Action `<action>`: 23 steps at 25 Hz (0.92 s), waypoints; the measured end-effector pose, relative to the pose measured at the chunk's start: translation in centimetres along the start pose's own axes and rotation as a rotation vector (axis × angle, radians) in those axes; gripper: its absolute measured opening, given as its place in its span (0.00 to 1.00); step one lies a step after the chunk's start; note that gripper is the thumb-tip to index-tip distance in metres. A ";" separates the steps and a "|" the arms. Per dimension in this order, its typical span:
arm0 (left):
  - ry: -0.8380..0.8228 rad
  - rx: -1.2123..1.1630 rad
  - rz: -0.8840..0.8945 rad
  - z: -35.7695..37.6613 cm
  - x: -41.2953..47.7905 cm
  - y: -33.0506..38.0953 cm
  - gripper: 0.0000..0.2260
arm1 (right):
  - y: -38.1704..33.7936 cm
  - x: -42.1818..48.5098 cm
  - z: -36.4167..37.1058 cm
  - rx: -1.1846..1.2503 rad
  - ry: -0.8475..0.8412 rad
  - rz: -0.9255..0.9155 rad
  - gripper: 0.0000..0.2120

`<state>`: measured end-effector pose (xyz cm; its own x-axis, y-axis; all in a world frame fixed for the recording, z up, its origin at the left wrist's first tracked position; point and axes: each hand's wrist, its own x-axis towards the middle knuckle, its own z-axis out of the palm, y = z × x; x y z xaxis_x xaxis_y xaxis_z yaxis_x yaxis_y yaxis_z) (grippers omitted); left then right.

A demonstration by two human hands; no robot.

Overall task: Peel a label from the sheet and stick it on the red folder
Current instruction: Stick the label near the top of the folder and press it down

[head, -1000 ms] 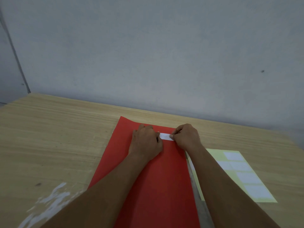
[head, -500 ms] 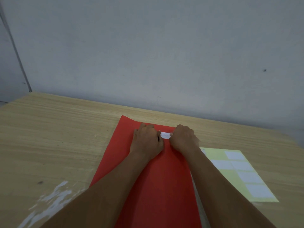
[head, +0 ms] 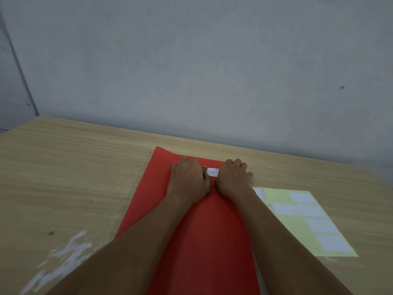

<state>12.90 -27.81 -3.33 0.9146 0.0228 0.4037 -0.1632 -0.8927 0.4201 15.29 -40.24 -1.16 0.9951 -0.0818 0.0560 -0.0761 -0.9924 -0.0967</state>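
Note:
The red folder (head: 204,235) lies flat on the wooden table, running from near me toward the wall. Near its far end a small white label (head: 212,172) lies on the red surface, only its middle showing between my hands. My left hand (head: 189,179) rests palm down on the folder, its thumb side covering the label's left end. My right hand (head: 232,177) lies palm down over the label's right end, fingers spread past the folder's right edge. The yellow label sheet (head: 280,198) with several white labels lies to the right of the folder.
The wooden table (head: 74,167) ends at a grey wall close behind the folder. A white paint smear (head: 68,258) marks the table at the near left. My forearms cross the folder's near half.
My right hand went from pinching the label's right end to lying flat over it, sliding left so less of the label shows. My left hand has stayed in place.

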 end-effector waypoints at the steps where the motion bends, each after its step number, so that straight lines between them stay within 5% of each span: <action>1: 0.003 -0.001 0.004 0.0 0.0 0.0 0.11 | 0.1 0.0 0.0 0.001 -0.001 -0.007 0.18; 9: -0.006 -0.015 0.015 -0.1 0.1 -0.1 0.12 | 2.4 0.1 0.6 0.146 0.062 -0.118 0.13; 15: 0.012 -0.006 0.029 0.0 -0.1 -0.2 0.12 | 3.4 0.2 0.8 0.541 0.142 -0.088 0.06; 23: 0.015 -0.010 0.031 0.1 0.0 -0.1 0.12 | 2.6 0.4 0.0 0.546 0.143 -0.001 0.03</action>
<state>12.93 -27.72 -3.48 0.9033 0.0025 0.4290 -0.1947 -0.8886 0.4152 15.53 -42.87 -1.42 0.9738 -0.1303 0.1865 0.0063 -0.8040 -0.5946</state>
